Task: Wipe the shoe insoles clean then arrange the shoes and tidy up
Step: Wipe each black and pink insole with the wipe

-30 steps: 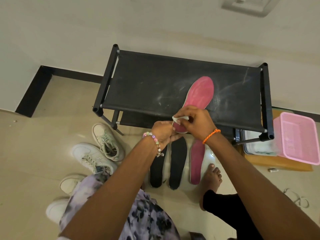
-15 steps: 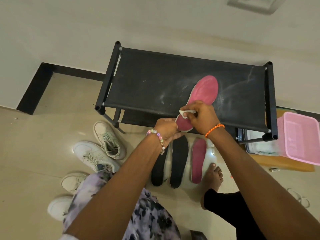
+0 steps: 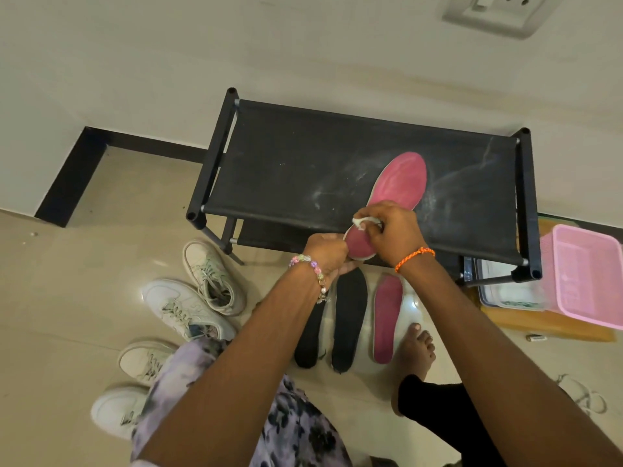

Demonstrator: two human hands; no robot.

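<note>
Both arms reach forward, left hand [image 3: 328, 252] and right hand [image 3: 392, 230] curled in grip.

the left hand [image 3: 328, 252] grips the heel of a pink insole [image 3: 397, 187] lying on the black rack [image 3: 303, 170], while the right hand [image 3: 392, 230] pinches a white wipe [image 3: 362, 224] against it. on the floor [image 3: 67, 298] below lie two black insoles [image 3: 349, 318] and another pink one [image 3: 387, 318], with white shoes [image 3: 188, 311] to the left. a pink basket [image 3: 586, 274] sits right of the rack.
</note>
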